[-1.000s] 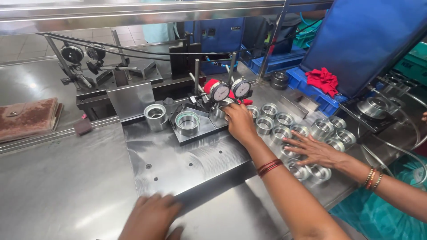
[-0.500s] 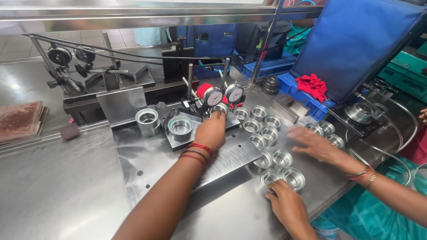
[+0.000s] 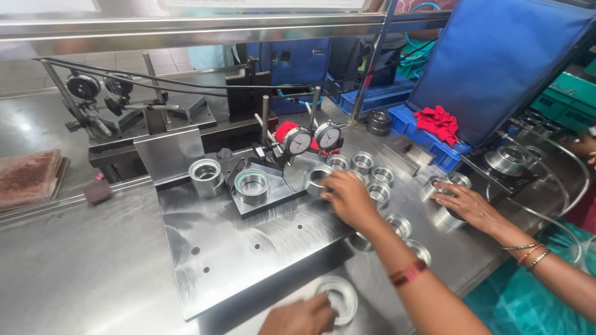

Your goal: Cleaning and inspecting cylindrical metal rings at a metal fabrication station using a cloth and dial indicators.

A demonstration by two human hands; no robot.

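Note:
My right hand (image 3: 351, 198) reaches forward from the lower right and grips a metal ring (image 3: 316, 178) at the edge of the dark gauge fixture (image 3: 267, 201), just below two dial gauges (image 3: 312, 139). Another ring (image 3: 251, 184) sits seated on the fixture. My left hand (image 3: 303, 317) is at the bottom edge, with its fingers on a pale metal ring (image 3: 340, 299) lying flat on the steel table (image 3: 81, 273). Several more rings (image 3: 372, 170) stand in rows to the right of my right hand.
A co-worker's hand (image 3: 470, 208) with thin bangles rests on rings at the right. A taller ring (image 3: 206, 177) stands left of the fixture on the steel plate (image 3: 230, 254). A blue crate with a red cloth (image 3: 439, 121), a brown pad (image 3: 28, 177) and clamps (image 3: 102, 99) lie around.
My left arm has pulled back from the gauges to the bottom edge. My right hand has gone from the near rings up to the fixture, with a ring in it.

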